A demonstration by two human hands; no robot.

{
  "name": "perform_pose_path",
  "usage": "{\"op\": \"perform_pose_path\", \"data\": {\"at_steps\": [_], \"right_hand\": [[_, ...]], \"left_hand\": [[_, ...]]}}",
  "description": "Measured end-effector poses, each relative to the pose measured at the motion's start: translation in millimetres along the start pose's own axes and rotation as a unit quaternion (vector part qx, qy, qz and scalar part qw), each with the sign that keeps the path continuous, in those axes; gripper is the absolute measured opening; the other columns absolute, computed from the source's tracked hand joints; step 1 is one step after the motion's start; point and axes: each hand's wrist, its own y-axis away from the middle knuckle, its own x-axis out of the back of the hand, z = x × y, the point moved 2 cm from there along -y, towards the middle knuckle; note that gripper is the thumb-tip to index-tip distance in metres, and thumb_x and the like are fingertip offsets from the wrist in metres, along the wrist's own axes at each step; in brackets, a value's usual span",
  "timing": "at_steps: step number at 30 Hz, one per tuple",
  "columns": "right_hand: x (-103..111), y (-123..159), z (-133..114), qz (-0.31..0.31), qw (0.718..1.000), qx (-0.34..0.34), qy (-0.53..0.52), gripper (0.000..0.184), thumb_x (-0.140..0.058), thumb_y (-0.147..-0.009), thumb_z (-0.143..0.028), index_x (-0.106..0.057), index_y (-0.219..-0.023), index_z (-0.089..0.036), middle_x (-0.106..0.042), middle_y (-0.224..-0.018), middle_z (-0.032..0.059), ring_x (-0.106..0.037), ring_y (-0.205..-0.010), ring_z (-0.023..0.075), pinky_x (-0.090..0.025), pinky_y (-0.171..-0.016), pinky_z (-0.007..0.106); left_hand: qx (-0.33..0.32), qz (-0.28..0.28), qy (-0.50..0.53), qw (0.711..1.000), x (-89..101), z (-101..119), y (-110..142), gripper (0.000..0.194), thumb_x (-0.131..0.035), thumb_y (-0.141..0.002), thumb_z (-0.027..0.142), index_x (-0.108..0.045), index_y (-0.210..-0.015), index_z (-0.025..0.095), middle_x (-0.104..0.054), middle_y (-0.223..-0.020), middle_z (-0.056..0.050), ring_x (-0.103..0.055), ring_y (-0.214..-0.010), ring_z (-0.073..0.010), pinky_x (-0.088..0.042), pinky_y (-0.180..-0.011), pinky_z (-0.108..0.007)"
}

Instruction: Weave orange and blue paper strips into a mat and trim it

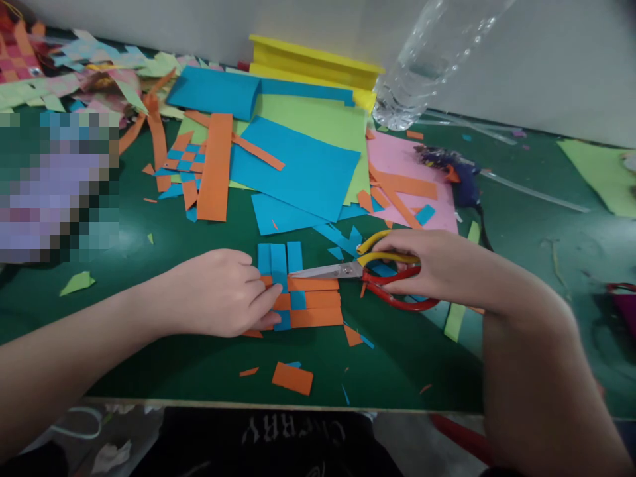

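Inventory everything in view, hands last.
Scissors: 1, yellow-red handles, right hand
Woven piece: 1, blue-orange, under left hand
Checkered piece: 1, blue-orange, back left
Wide strip: 1, orange, beside it
Cards: several, blue, back centre
Green sheets: 2, beneath cards, right edge
Pink sheet: 1, right of cards
Folded paper: 1, yellow, by wall
Bottle: 1, clear, by wall
Paper clutter: uncounted, multicoloured, back left
Scraps: many, mixed colours, across table
Unclear objects: 2, dark purple, right
Pixelated item: unclear, left edge
Table: 1, dark green, centre
Wall: 1, grey, back
Clothing: black, bottom edge
Left hand: 1, on woven piece
Right hand: 1, around scissors
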Motion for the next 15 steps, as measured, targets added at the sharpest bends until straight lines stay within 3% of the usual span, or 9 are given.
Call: {"op": "perform_pose_path", "data": {"at_steps": [5,15], "right_hand": [[-0.5,-0.7,1.4,0.007,1.0,0.007,-0.001,0.035,-0.066,-0.079,-0.046,-0.07,-0.106,-0.025,-0.073,-0.106,0.0054,-0.068,-0.088,0.0245,-0.051,-0.071,0.035],[2.7,0.2,-1.7,0.014,1.0,0.003,-0.023,0.033,-0.064,-0.081,-0.052,-0.067,-0.102,-0.027,-0.073,-0.107,0.0058,-0.068,-0.086,0.0252,-0.053,-0.067,0.037]], "left_hand": [[0.0,-0.001,0.002,1.0,-1.2,-0.4,1.1,0.044,-0.039,-0.106,0.032,-0.071,-0.083,0.011,-0.061,-0.053,-0.001,-0.054,-0.047,-0.0147,-0.036,-0.052,-0.03],[-0.001,0.003,-0.002,1.0,0.0,-0.1,0.8,0.048,-0.036,-0.106,0.032,-0.073,-0.082,0.012,-0.062,-0.053,-0.001,-0.057,-0.047,-0.0148,-0.04,-0.049,-0.03]]}}
